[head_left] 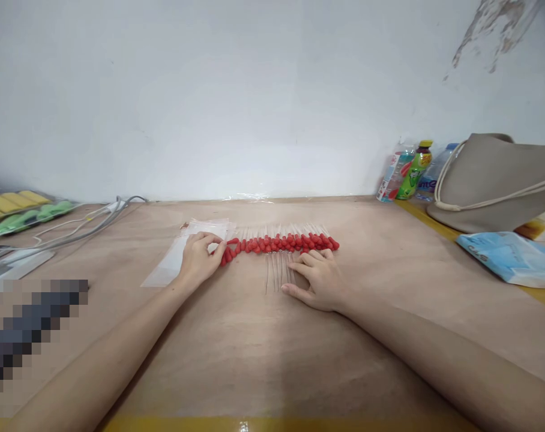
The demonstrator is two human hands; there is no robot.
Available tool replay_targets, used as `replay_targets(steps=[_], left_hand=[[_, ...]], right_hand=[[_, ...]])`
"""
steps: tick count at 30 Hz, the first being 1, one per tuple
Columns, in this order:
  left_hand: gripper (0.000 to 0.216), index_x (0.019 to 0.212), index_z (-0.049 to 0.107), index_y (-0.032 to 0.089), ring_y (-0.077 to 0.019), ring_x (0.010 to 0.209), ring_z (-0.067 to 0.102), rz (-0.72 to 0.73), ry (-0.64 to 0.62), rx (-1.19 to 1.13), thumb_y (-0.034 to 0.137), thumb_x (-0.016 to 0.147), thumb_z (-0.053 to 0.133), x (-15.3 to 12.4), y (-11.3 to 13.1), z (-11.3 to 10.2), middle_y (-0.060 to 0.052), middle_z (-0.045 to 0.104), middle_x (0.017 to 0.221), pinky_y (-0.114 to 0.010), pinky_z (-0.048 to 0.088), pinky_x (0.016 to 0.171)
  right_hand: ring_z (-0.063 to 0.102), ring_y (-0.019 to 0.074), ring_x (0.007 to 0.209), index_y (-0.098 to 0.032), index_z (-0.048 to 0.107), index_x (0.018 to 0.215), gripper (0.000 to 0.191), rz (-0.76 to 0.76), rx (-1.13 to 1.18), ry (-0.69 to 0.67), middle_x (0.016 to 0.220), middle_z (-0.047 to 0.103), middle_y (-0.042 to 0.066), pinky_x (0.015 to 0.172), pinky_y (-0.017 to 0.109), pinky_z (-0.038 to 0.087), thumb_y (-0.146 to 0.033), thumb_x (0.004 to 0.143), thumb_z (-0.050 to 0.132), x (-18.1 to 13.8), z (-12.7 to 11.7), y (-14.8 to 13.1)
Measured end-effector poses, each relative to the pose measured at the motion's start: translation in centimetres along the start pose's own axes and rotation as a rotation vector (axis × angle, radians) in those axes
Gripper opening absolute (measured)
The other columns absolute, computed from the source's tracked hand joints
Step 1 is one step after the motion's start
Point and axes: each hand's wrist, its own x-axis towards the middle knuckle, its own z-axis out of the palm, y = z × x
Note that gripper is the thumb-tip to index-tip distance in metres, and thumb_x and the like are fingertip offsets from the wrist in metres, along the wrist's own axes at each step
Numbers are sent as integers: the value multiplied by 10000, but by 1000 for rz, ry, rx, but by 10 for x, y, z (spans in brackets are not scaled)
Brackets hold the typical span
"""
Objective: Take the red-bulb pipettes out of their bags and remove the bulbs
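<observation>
left hand (200, 257) at red, oval-headed, thin-stemmed pieces (278, 242), cannot tell if pinching | right hand (320, 279) spread, fingertips at thin greyish wire strands (274, 273)

Sticks (277, 243) on table (236, 354), behind right hand (320, 279); 3 bottles (415, 173) left of bag (493, 180).

Grey bag (502, 171) at 3 o'clock, blue packet (509, 258) just beside. Bottles (416, 171) toward 2 o'clock, near wall (263, 96). Cables (89, 234), 9 o'clock.
</observation>
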Motion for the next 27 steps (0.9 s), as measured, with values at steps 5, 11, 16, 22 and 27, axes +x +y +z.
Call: replay_targets(steps=[5, 11, 16, 22, 27], left_hand=[[222, 732, 654, 211, -224, 901, 519, 58, -65, 84, 377, 754, 508, 9, 7, 1, -39, 606, 885, -374, 382, 859], [278, 712, 658, 234, -308, 1072, 415, -7, -239, 222, 485, 705, 540, 17, 23, 9, -80, 524, 1088, -466, 339, 877], [272, 773, 655, 196, -329, 1144, 357, -80, -315, 239, 415, 738, 497, 15, 25, 19, -122, 484, 1178, -476, 316, 912], [300, 795, 659, 164, -348, 1127, 362, -228, -209, 176, 377, 768, 450, 16, 25, 20, -153, 496, 1169, -486, 323, 907], [282, 751, 623, 163, -306, 1093, 414, -250, -93, -7, 355, 801, 421, 12, 26, 8, -128, 545, 1051, -474, 315, 941]], right_hand=[[495, 178, 814, -189, 624, 985, 411, 6, 26, 61, 918, 616, 71, 759, 349, 264, -526, 814, 463, -1, 3, 3], [502, 162, 801, -193, 644, 918, 303, 41, 26, 185, 896, 618, 55, 741, 335, 268, -436, 836, 483, -2, 8, 5], [505, 153, 795, -194, 648, 862, 268, 57, 12, 211, 882, 612, 45, 738, 331, 270, -407, 838, 488, -1, 9, 5], [508, 150, 789, -193, 648, 847, 252, 54, 2, 223, 866, 605, 45, 738, 332, 286, -388, 839, 489, -1, 8, 4], [522, 187, 861, -194, 636, 931, 239, 75, 16, 279, 941, 592, 70, 775, 357, 343, -363, 816, 513, -1, 7, 5]])
